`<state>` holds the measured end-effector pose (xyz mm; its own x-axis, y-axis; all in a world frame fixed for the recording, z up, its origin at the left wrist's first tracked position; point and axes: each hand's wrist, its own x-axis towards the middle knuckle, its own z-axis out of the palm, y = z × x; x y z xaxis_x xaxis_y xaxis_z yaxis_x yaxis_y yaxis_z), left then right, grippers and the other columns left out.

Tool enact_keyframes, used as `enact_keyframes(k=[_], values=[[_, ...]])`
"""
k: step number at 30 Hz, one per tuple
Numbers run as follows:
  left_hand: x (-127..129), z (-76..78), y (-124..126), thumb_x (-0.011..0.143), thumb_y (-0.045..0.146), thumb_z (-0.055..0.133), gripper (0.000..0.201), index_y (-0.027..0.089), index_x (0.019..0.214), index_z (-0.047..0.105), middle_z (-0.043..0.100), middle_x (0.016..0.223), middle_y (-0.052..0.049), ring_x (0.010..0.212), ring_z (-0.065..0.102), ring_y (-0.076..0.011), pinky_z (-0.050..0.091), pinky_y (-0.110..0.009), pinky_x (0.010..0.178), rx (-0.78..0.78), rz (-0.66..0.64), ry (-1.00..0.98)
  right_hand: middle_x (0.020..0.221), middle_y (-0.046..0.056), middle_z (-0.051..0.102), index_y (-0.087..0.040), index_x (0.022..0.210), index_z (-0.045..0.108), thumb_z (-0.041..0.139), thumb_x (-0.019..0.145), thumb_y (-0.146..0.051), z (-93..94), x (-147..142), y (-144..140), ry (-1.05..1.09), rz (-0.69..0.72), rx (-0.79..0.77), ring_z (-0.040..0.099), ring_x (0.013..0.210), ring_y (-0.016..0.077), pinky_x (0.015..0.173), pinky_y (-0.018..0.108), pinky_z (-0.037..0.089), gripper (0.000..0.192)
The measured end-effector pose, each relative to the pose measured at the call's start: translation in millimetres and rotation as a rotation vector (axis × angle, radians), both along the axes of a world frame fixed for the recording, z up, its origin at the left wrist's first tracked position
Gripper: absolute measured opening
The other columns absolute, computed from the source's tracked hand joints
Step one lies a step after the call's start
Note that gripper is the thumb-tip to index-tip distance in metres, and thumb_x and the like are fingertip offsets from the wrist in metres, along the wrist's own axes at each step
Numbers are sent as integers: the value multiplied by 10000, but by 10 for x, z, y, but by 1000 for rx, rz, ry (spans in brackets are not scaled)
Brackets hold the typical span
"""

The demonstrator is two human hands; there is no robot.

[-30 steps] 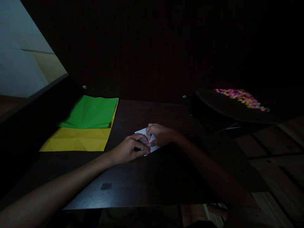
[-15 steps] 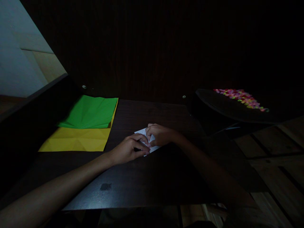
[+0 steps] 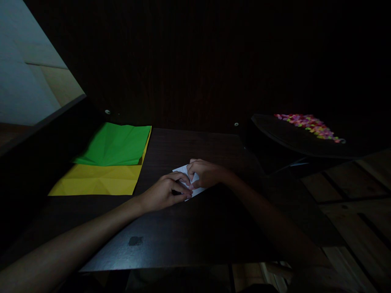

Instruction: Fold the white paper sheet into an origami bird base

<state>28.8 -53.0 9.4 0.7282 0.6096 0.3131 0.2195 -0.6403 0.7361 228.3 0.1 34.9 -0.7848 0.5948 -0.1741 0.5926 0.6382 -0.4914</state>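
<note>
A small folded piece of white paper (image 3: 198,191) lies on the dark wooden desk (image 3: 183,236), partly covered by both hands. My left hand (image 3: 167,192) comes from the lower left, its fingers bent and pressed on the paper's near left part, thumb at the near edge. From the right, my right hand (image 3: 205,171) curls its fingers over the far side of the paper. The fingertips of the two hands meet near its middle. How the folds run under the fingers is hidden.
Left of the hands, a creased green sheet (image 3: 117,144) overlaps a yellow sheet (image 3: 97,179). A dark panel rises behind the desk. At the right, a cluster of small pink, red and yellow pieces (image 3: 311,126) rests on a dark surface, with wooden slats (image 3: 360,232) below.
</note>
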Motion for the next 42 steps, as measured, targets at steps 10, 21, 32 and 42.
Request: enact_keyframes(k=[10, 21, 32, 42], values=[[-43, 4, 12, 872, 194, 668, 118, 204, 935, 767, 751, 890, -48, 878, 668, -182, 513, -323, 852, 57, -16, -27, 920, 50, 636, -155, 769, 698, 814, 661, -296, 45, -6, 7, -60, -28, -35, 577, 898, 200, 764, 273, 428, 212], [-23, -6, -10, 825, 196, 722, 72, 168, 869, 772, 754, 823, -52, 842, 659, -182, 531, -287, 779, 27, -23, -99, 836, 26, 643, -162, 709, 677, 804, 657, -269, 10, -5, 22, -40, 13, -25, 558, 917, 207, 770, 273, 406, 174], [-21, -1, -11, 803, 189, 743, 73, 164, 868, 767, 749, 834, -52, 862, 643, -181, 523, -296, 794, 42, -30, -89, 875, 31, 662, -165, 727, 683, 807, 658, -270, -4, 0, 13, -16, -20, -48, 566, 943, 216, 767, 276, 408, 177], [-40, -27, 2, 806, 211, 745, 144, 172, 945, 754, 689, 989, -76, 969, 624, -195, 498, -336, 881, 49, -29, -29, 850, 35, 651, -168, 725, 700, 811, 661, -243, 4, -16, 7, -40, -6, -32, 562, 934, 214, 760, 272, 417, 148]])
